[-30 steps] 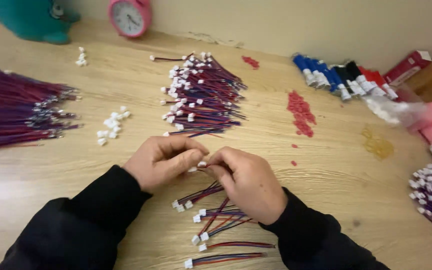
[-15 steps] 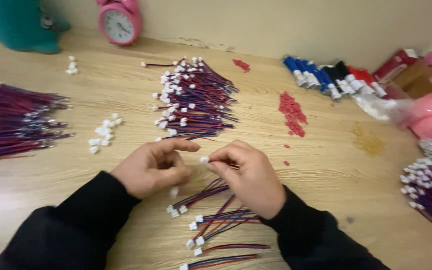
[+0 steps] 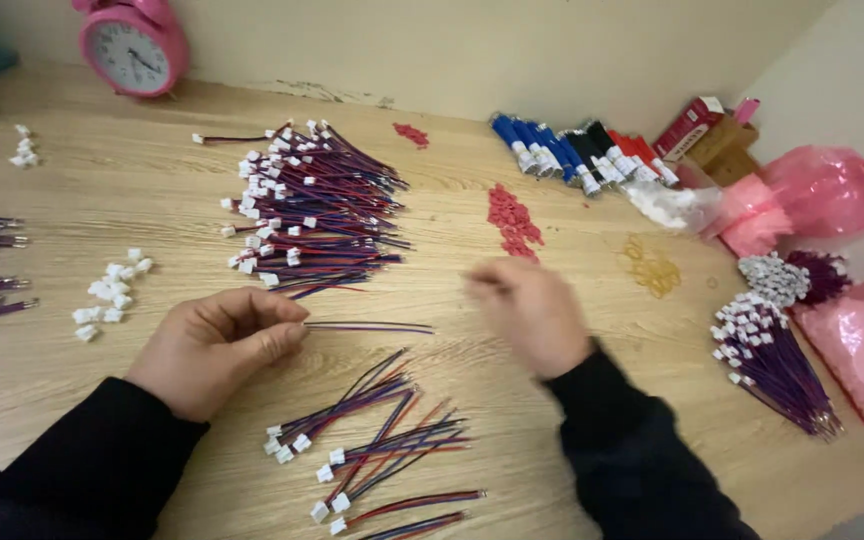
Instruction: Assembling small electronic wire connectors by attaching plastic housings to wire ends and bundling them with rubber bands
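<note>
Wire bundle [image 3: 367, 326], thin and red, blue and black, is pinched at one end between the thumb and fingertips of the left hand [image 3: 214, 348], its long axis lying almost level across the wooden tabletop [image 3: 572, 440] with the free end pointing toward the right hand [image 3: 530, 312]. That right hand is blurred, hovering apart from the free end, and I cannot tell whether it is closed or holds anything. Just nearer the person than the held wire lies a loose scatter of finished wires with white plugs [image 3: 372, 450], fanned at differing angles. Beyond the held wire, farther from the person, sits a large heap of plugged wires [image 3: 307, 205]. Off the left hand's side of the held wire are loose white plugs [image 3: 107, 295], and farther back a pink alarm clock [image 3: 134, 42]. Past the right hand lie small red pieces [image 3: 514, 218], a bunch of rubber bands [image 3: 652, 268] and another wire bunch [image 3: 772, 360].
</note>
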